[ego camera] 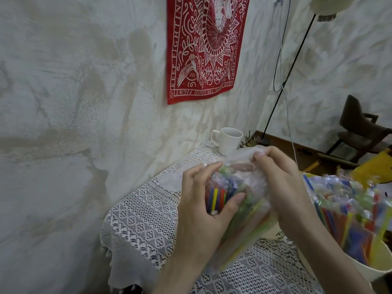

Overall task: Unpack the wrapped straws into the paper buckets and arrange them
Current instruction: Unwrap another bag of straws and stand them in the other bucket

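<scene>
Both hands hold a clear plastic packet of coloured straws (237,200) above the table (148,213), which is covered by a white lace cloth. The left hand (203,211) grips the packet from its left side: the fingers curl over the top edge and the thumb presses across the front, over the red, blue, yellow and green straws that show through the plastic. The right hand (282,183) is just beside it, on the packet's upper right, with its fingertips bunched together and pinching the crumpled plastic at the top of the packet. The two hands are close, almost touching, with the packet between them, tilted so its upper end points away from the person.

To the right of the right hand, past the wrist, stands a cream paper bucket (360,270) at the table's edge. More wrapped straws (347,206) stand in it, leaning, their clear wrappers sticking up above the rim. The picture's edge cuts off part of the bucket.

Beyond the hands, near the far end of the table, is a white mug (229,141) with its handle turned left. Above the hands a red printed cloth (203,47) hangs on the rough white wall. Farther right of the right hand a thin black lamp stand (290,71) rises from the floor, and a dark chair (360,128) stands well apart.
</scene>
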